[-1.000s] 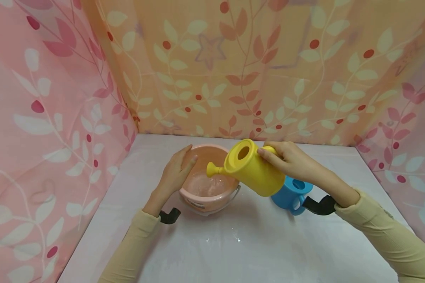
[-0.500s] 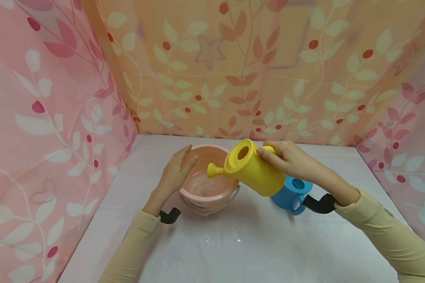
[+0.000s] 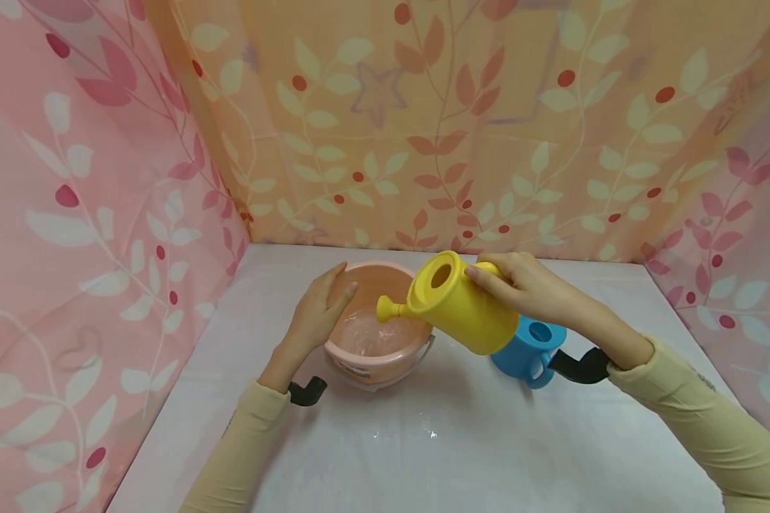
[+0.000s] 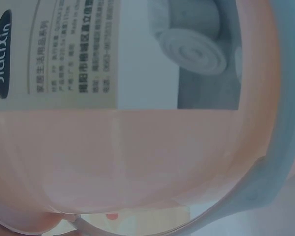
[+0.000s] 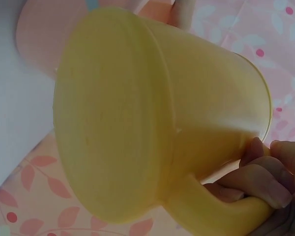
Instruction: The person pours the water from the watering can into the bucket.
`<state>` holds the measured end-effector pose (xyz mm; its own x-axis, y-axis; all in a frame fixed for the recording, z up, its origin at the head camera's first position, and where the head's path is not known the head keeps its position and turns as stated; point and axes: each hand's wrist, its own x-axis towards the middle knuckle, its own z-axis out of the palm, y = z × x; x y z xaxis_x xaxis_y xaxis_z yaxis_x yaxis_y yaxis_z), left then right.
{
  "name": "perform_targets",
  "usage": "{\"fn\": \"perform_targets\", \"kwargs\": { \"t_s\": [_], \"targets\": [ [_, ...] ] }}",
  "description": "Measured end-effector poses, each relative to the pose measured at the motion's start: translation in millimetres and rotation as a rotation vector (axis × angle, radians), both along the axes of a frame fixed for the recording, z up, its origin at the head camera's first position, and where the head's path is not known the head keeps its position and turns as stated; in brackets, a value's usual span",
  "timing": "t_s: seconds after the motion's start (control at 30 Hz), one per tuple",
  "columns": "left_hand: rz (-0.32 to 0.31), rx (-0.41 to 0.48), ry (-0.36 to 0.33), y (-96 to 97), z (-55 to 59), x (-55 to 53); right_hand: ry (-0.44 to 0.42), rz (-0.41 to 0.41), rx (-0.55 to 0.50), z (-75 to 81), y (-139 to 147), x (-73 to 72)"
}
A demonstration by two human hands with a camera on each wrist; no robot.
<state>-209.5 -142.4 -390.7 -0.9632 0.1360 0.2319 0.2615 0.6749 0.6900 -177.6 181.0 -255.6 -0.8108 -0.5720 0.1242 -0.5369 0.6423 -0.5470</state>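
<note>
My right hand (image 3: 520,285) grips the handle of a yellow watering can (image 3: 468,313), fingers curled through it in the right wrist view. The can is tipped to the left, and its spout's round head hangs over a peach-pink bucket (image 3: 378,370). Disturbed, shiny water shows in the bucket's bottom below the spout. At the bucket's left rim, my left hand (image 3: 314,310) holds on, thumb over the inside and fingers along the outside. The left wrist view is filled by the bucket's labelled side (image 4: 137,157), with a grey carrying handle (image 4: 285,98) hanging along it.
A blue watering can (image 3: 527,350) stands on the white-covered table (image 3: 462,456), just right of and partly behind the yellow one. Small wet drops (image 3: 431,434) glint in front of the bucket. Leaf-patterned cloth (image 3: 385,142) closes off the back and both sides.
The yellow watering can stays tipped over the bucket, shifting only very slightly to the right. The water surface ripples differently. My left hand keeps its place on the rim.
</note>
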Motion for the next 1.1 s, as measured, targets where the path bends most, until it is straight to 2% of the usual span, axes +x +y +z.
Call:
{"fn": "perform_targets", "kwargs": {
  "t_s": [1.1],
  "targets": [
    [-0.014, 0.007, 0.014, -0.4, -0.3, 0.0, -0.002, 0.012, 0.029, 4.8, 1.7, -2.1]
  ]
}}
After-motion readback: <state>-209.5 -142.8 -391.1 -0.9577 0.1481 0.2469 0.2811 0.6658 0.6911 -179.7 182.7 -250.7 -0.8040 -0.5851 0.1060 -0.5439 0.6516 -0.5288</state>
